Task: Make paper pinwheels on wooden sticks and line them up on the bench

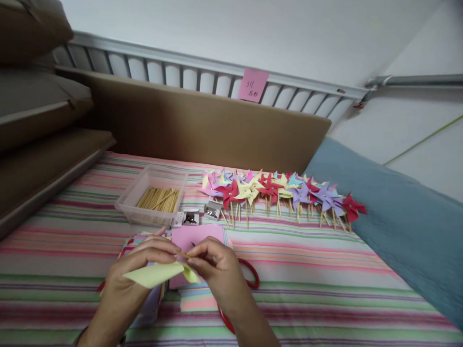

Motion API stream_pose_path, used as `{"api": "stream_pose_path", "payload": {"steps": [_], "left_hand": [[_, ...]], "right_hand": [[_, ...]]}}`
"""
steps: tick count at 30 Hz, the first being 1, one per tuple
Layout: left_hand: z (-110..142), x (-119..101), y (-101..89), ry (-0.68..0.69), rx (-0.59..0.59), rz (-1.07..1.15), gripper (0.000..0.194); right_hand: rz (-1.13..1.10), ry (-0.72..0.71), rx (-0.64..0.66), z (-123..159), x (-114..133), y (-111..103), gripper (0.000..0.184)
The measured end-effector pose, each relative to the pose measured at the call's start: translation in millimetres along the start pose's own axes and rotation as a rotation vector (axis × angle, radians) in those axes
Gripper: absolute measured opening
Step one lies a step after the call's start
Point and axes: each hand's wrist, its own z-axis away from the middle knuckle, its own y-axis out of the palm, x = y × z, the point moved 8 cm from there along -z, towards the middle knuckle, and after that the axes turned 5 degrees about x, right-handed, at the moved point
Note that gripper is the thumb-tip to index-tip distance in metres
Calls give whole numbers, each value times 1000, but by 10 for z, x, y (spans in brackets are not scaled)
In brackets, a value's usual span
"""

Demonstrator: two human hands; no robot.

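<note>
My left hand [139,258] is closed round a pale yellow paper pinwheel [154,275], its folded blades hanging below my fingers. Between the two hands runs a short thin wooden stick [183,255], held against the paper. Thumb and forefinger of my right hand [213,265] pinch the stick near its end, with a dark pointed tip showing just above them. Beneath both hands lie pink paper sheets [198,233] and a stack of coloured paper. Red-handled scissors [257,277] are partly covered by my right hand and forearm.
A clear plastic box [126,207] holds wooden sticks [157,200]. Two small open boxes, one with dark pins [191,218] and one with silvery pins [212,210], stand beside it. Finished pinwheels [269,189] lie in rows at right. A cardboard panel [202,130] stands behind; cardboard boxes [39,168] rise at left.
</note>
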Motion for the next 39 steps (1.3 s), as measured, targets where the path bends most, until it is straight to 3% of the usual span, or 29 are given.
{"api": "stream_pose_path", "payload": {"steps": [12, 39], "left_hand": [[24, 71, 0, -39, -20, 24, 13], [33, 109, 59, -81, -38, 69, 8]], "right_hand": [[49, -61, -15, 6, -56, -9, 14], [150, -106, -54, 20, 110, -10, 4]]}}
